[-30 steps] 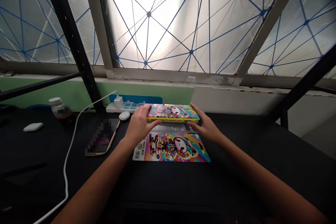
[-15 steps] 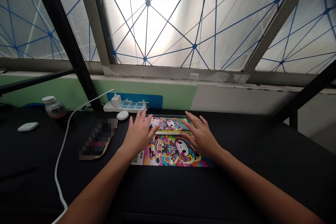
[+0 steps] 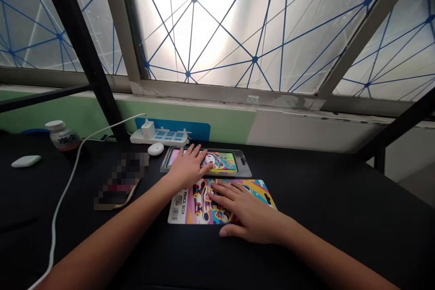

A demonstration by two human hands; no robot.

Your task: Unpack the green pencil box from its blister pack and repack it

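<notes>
A colourful pencil box (image 3: 224,161) in a clear plastic blister lies flat on the black table, its cartoon face partly covered. My left hand (image 3: 188,167) rests over its left half, fingers spread. Just in front of it lies a bright printed backing card (image 3: 200,201), with the words "PENCIL BOX" and a barcode at its left end and a hang hole at its right. Across the card's middle lies my right hand (image 3: 246,210), palm down with fingers stretched out and the thumb past the near edge. Neither hand grips anything.
Left of the box are a small white round case (image 3: 155,149), a blurred-out phone-like object (image 3: 122,183) and a white power strip (image 3: 170,136) with a charger. A white cable (image 3: 66,186) runs down the left side. A bottle (image 3: 63,136) and a white mouse-like object (image 3: 26,161) stand farther left.
My right hand has moved from the pencil box down onto the card. The blister has shifted left, apart from the card, with my left hand still over it.
</notes>
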